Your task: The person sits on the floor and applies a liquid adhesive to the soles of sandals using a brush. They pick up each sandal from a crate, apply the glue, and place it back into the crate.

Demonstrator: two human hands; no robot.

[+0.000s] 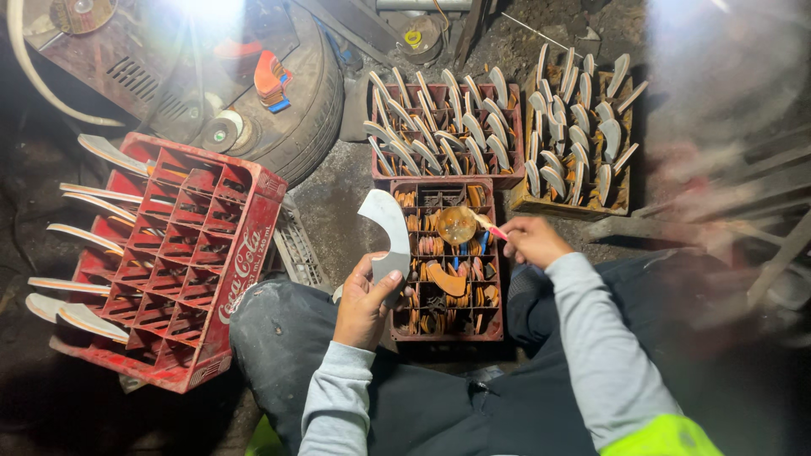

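Grey sleeves fill the lower frame. Left hand [365, 302], at centre, has its fingers wrapped around a curved grey blade [389, 236]. Right hand [530, 241], right of centre, pinches a brush [466, 224] over the near crate [446, 262]. Beyond, upper centre, two crates of blades [498, 127]; at left, a red crate [169, 262].
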